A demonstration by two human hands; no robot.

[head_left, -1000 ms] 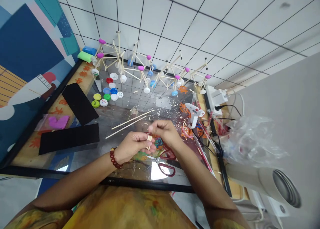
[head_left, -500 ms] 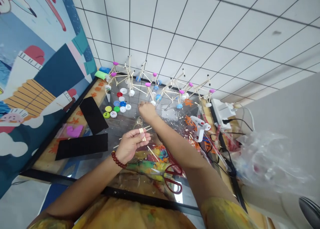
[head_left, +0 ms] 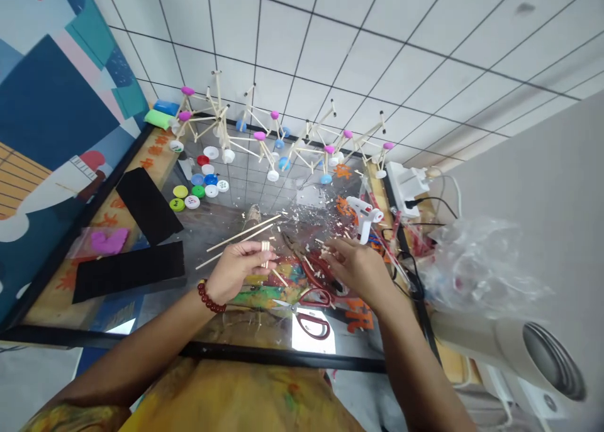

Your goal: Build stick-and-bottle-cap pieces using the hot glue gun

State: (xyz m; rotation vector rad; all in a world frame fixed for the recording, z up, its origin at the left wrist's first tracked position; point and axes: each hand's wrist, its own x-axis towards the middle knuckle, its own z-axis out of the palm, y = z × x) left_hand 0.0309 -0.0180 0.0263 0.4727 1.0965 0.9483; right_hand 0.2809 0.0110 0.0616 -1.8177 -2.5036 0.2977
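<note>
My left hand (head_left: pixel 240 265), with a red bead bracelet at the wrist, pinches a small bundle of short wooden sticks (head_left: pixel 265 254) upright between thumb and fingers. Two long wooden sticks (head_left: pixel 243 232) lie on the table just beyond it, and a shorter stick (head_left: pixel 280 277) lies beside its fingertips. My right hand (head_left: pixel 358 267) is low over the scattered wood scraps at the right, fingers apart and slightly bent, with nothing visible in them. Between my hands lie red-handled pliers (head_left: pixel 302 256). Red-handled scissors (head_left: pixel 306 312) rest nearer to me.
Stick structures (head_left: pixel 264 146) with pink and blue pieces stand along the back. Bottle caps (head_left: pixel 198 192) lie at left, near black strips (head_left: pixel 132 271). A white glue gun (head_left: pixel 364 217) stands at right, near a power strip (head_left: pixel 403 187) and a plastic bag (head_left: pixel 481 268).
My right hand has moved from the table's middle back towards the right and nearer to me, uncovering the pliers. My left hand still holds the stick bundle. The view has shifted.
</note>
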